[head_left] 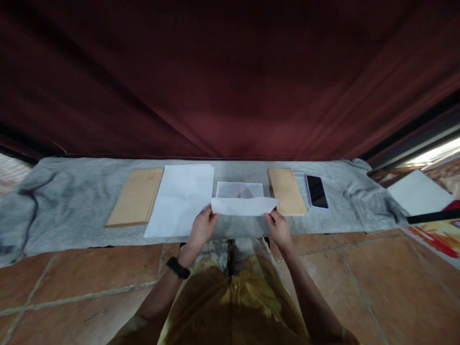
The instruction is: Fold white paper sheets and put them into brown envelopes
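Note:
I hold a folded white sheet of paper (243,206) by its two lower corners, just above a grey cloth (72,201) spread on the floor. My left hand (201,228), a black watch on its wrist, pinches the left end. My right hand (278,228) pinches the right end. Behind the folded sheet another white sheet (240,189) lies flat. A stack of white paper (181,199) sits just left of my left hand.
A pile of brown envelopes (135,196) lies left of the white stack, and another brown envelope pile (286,190) right of my hands. A dark phone (316,191) rests further right. A dark red curtain (230,76) hangs behind. Terracotta floor tiles (359,278) surround my knees.

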`<act>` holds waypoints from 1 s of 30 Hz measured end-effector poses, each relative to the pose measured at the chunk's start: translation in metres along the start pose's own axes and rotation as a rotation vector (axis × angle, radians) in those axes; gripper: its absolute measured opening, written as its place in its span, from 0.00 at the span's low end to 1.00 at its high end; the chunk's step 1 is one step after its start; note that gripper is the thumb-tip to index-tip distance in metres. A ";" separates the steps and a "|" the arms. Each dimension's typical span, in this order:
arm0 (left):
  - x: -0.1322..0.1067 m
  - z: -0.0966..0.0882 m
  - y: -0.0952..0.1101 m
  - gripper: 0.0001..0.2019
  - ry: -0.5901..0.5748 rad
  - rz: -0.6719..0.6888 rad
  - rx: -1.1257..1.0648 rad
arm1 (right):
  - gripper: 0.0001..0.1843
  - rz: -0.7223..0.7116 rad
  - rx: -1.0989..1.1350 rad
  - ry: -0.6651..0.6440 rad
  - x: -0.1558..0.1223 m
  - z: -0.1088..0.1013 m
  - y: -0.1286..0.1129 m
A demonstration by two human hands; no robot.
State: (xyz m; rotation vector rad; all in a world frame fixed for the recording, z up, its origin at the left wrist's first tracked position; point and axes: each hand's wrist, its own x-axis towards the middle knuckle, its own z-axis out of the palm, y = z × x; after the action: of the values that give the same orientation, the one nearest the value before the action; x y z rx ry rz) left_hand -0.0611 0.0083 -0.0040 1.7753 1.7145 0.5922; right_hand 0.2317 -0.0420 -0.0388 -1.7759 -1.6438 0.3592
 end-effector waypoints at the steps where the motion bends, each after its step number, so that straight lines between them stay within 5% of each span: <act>1: 0.003 0.000 0.003 0.12 -0.009 -0.019 0.029 | 0.22 0.026 -0.017 0.003 0.001 0.002 -0.003; 7: 0.011 0.000 0.012 0.17 -0.012 -0.113 0.101 | 0.22 0.147 -0.133 0.100 -0.002 0.017 -0.016; 19: 0.018 0.003 0.027 0.26 -0.008 -0.260 0.186 | 0.28 0.069 -0.265 0.216 -0.002 0.033 -0.028; 30: 0.020 0.007 0.035 0.28 -0.029 -0.251 0.313 | 0.27 -0.244 -0.258 -0.013 -0.006 0.042 -0.040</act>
State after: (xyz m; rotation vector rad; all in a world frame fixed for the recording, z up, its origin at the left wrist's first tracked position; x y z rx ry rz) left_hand -0.0299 0.0278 0.0130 1.7206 2.0573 0.1968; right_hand 0.1743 -0.0364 -0.0451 -1.7278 -1.9623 0.0489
